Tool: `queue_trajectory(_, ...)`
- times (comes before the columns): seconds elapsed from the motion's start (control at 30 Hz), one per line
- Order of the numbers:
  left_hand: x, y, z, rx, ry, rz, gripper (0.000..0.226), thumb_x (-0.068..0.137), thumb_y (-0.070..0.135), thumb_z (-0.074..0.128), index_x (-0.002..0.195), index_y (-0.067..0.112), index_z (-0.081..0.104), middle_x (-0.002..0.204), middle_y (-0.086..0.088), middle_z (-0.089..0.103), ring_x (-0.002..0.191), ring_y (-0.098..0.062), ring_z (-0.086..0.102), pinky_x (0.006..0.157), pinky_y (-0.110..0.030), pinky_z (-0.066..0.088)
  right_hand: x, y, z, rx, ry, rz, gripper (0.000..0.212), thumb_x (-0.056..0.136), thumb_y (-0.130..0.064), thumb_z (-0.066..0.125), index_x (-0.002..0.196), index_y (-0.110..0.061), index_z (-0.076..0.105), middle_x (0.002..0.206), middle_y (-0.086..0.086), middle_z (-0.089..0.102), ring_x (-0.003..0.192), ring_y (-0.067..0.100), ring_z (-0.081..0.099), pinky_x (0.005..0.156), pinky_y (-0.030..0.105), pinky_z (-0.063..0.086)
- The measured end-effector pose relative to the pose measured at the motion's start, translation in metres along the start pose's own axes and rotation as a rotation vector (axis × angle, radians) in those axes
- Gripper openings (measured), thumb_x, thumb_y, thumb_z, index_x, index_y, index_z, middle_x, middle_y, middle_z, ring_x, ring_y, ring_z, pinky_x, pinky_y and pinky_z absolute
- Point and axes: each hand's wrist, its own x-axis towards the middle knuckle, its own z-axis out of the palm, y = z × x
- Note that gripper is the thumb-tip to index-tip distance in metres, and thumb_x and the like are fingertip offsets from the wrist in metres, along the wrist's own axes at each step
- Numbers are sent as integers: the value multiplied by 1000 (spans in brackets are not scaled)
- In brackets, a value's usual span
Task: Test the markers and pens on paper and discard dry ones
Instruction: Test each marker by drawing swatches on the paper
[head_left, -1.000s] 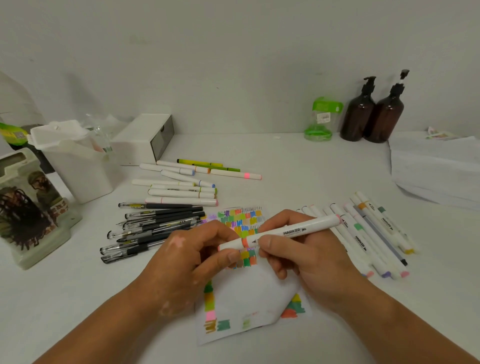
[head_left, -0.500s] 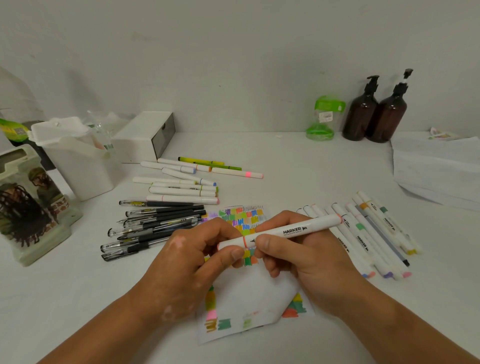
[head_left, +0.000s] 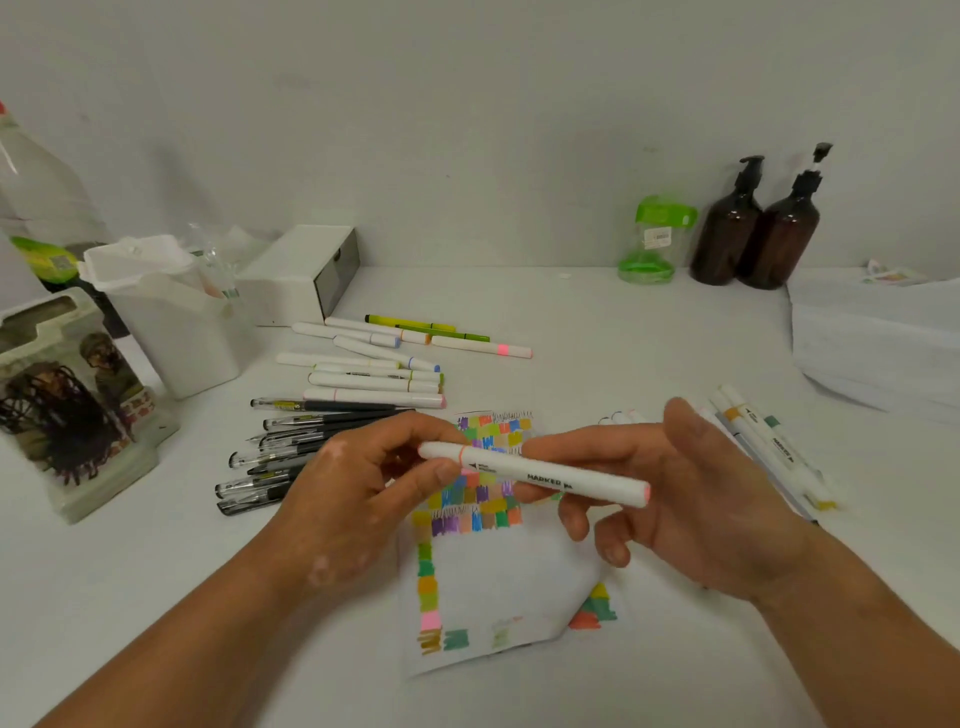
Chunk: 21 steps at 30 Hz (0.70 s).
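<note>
Table (head_left: 597, 332): white top, running right back to the wall.
Centre: paper (head_left: 498, 582) lying flat, crowded with colour swatches, lower right corner curled up.
Left of centre: black pens (head_left: 291, 447), a loose fan, touching.
Above them: white markers (head_left: 374, 382) in rows, with green pens (head_left: 415, 326) just behind.
Right: row of markers (head_left: 769, 441), side by side.
Upper left: white bin (head_left: 171, 327), with a white box (head_left: 296, 275) beside it.
Far left: printed carton (head_left: 67, 405).
Upper right: green-lidded jar (head_left: 654, 244) and two brown pump bottles (head_left: 727, 234), close together.
Right edge: stack of white sheets (head_left: 878, 348).

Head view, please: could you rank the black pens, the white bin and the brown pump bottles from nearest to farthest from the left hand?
1. Black pens: just left of the left hand.
2. White bin: farther left and back.
3. Brown pump bottles: back right, against the wall.
</note>
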Motion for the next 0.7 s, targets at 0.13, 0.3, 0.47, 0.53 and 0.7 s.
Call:
queue_trajectory(0.13,-2,1,7,2,-43,23,31,77,50,65,108,48,67,95,16,69,90,-16,66,76,-23,56,5,8,14,-449,204,105,23,78,-45,74,89,-26,74,84,9,79,71,14,72,59,20,52)
queue_trajectory(0.3,-1,-2,13,4,-10,-7,38,75,47,66,113,46,63,87,14,68,82,-14,64,73,-20,54,10,21,25,-954,361,121,31,64,-58,71,92,-44,71,73,-16,69,58,-2,59,54,15,47)
queue_trajectory(0.47,0,-10,7,10,49,-74,29,74,52,62,100,40,69,84,17,69,86,-6,66,67,-13,53,6,12,-4,-1347,721,185,20,80,-44,72,98,-38,73,72,-13,64,68,4,60,59,15,45)
queue_trajectory(0.53,-1,-10,9,20,47,-87,24,76,51,63,96,40,71,82,17,69,83,-6,66,66,-16,55,7,16,-9,-1449,762,241,29,80,-47,69,107,-37,71,77,-13,64,74,5,60,67,25,52)
queue_trajectory(0.7,-2,-11,9,53,46,-101,10,87,32,71,93,40,71,80,17,68,78,-5,65,61,-11,51,10,23,-11,-1530,814,247,39,80,-55,66,115,-38,66,85,-14,67,84,7,63,69,27,52)
